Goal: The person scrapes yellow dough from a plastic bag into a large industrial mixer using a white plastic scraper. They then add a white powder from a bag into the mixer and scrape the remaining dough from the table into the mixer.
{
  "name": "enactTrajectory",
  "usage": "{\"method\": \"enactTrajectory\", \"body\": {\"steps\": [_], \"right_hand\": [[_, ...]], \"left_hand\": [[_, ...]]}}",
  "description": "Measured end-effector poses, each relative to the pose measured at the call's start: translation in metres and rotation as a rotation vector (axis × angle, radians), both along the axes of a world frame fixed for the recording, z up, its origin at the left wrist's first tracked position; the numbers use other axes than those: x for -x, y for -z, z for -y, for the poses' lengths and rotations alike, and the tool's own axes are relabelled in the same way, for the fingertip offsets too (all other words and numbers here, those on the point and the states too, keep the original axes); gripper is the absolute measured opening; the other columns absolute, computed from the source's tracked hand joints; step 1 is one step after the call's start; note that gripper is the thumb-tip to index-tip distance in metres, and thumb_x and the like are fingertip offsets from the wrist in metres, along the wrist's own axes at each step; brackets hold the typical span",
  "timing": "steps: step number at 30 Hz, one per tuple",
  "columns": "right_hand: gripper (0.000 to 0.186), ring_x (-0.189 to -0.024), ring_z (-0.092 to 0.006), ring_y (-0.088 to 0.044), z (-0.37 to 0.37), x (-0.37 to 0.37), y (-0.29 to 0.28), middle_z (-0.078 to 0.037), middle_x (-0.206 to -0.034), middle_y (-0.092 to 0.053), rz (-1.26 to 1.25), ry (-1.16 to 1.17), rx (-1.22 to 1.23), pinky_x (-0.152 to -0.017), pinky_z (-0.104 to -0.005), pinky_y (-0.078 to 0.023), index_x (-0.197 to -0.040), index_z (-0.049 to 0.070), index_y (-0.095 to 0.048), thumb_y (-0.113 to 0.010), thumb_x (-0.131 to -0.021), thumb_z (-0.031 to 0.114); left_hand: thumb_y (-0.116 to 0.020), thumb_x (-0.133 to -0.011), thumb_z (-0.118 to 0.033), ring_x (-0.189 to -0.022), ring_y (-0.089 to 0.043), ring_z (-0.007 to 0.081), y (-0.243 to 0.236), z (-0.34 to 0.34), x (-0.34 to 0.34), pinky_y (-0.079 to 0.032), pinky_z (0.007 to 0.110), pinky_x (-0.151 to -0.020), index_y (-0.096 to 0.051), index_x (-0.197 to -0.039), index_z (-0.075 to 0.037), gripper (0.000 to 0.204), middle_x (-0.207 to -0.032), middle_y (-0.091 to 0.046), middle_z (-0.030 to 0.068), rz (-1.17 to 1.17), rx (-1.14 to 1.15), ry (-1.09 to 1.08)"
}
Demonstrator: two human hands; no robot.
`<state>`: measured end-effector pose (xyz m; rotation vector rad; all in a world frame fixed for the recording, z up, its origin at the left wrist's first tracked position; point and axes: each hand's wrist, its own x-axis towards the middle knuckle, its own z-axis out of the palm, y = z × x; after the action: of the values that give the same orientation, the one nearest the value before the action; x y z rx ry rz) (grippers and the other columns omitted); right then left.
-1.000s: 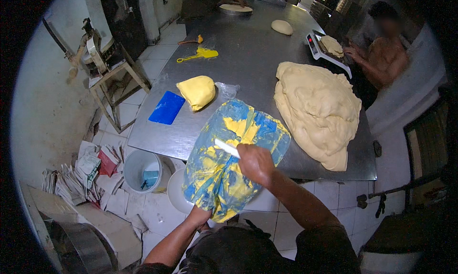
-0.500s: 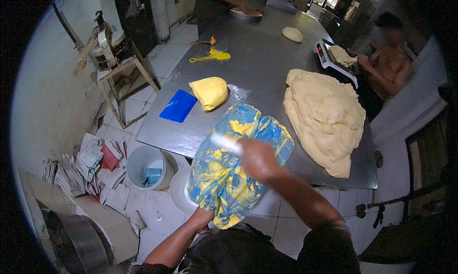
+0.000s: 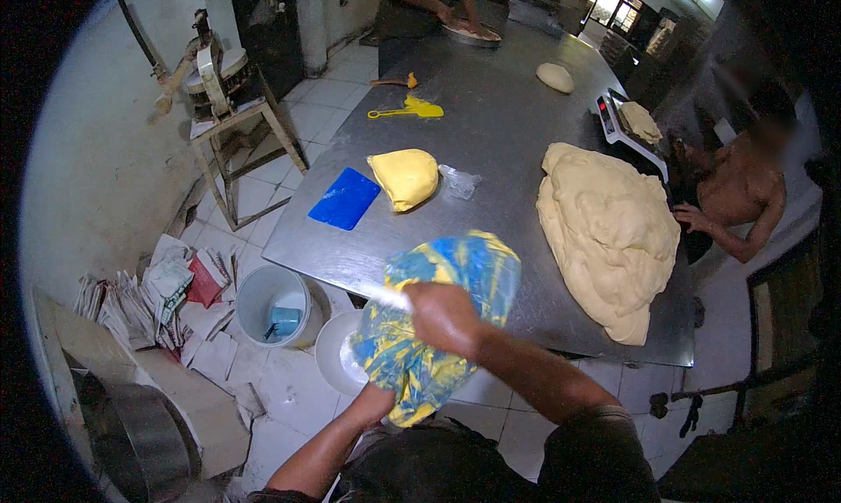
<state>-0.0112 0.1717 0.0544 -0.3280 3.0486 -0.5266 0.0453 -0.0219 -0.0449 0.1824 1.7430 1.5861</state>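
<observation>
A blue plastic bag [image 3: 455,275], smeared with a soft yellow spread, hangs over the near edge of the metal table. My left hand [image 3: 378,402] grips its lower end; the fingers are hidden by the plastic. My right hand [image 3: 438,315] is closed around a white scraper [image 3: 385,296], blurred by motion, over the bag's left part. Farther up the table lie a block of yellow fat [image 3: 405,179], a flat blue scraper [image 3: 345,199] and a crumpled clear plastic piece [image 3: 460,181].
A big dough mound [image 3: 609,231] covers the table's right side, near a scale [image 3: 624,133] and another person [image 3: 740,187]. A yellow spatula [image 3: 412,109] lies farther off. On the floor at left stand a white bucket [image 3: 272,306], a bowl [image 3: 337,354] and a wooden stand [image 3: 229,126].
My right hand and the white scraper have moved left and slightly down. The bag's spread-out upper part has drawn in. The person at right has taken a hand away from the scale.
</observation>
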Motion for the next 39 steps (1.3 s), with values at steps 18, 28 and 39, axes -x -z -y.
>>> {"method": "enactTrajectory", "body": {"steps": [18,28,39], "right_hand": [[0.027,-0.08,-0.0367,-0.064,-0.062,-0.001,-0.056,-0.02,-0.082,-0.065,-0.054,0.398,-0.028,-0.071,-0.0452,-0.05,-0.096,0.004,-0.061,-0.064,-0.071,0.013],[0.009,-0.067,-0.0324,-0.065,-0.097,0.026,0.028,-0.017,-0.071,-0.064,-0.309,0.314,-0.297,-0.062,-0.0446,-0.051,-0.08,0.005,-0.062,-0.058,-0.073,0.01],[0.02,-0.08,-0.0376,-0.062,-0.151,-0.006,-0.081,-0.016,-0.084,-0.064,-0.447,0.411,0.097,-0.068,-0.0427,-0.048,-0.089,0.004,-0.056,-0.066,-0.074,0.013]], "left_hand": [[-0.049,-0.085,-0.01,-0.107,-0.053,0.0304,0.006,0.022,-0.017,-0.043,0.038,-0.091,-0.055,-0.113,0.004,0.031,-0.113,-0.058,0.0193,-0.203,0.061,0.031],[-0.052,-0.079,-0.011,-0.101,-0.057,0.0382,0.003,0.017,0.001,-0.045,0.043,-0.087,-0.061,-0.104,0.002,0.029,-0.105,-0.061,0.0233,-0.495,0.369,0.329],[-0.051,-0.084,-0.013,-0.095,-0.063,0.0262,-0.005,-0.046,0.025,-0.05,0.04,-0.082,-0.061,-0.103,0.002,0.026,-0.103,-0.065,0.015,-0.044,0.048,0.012]]}}
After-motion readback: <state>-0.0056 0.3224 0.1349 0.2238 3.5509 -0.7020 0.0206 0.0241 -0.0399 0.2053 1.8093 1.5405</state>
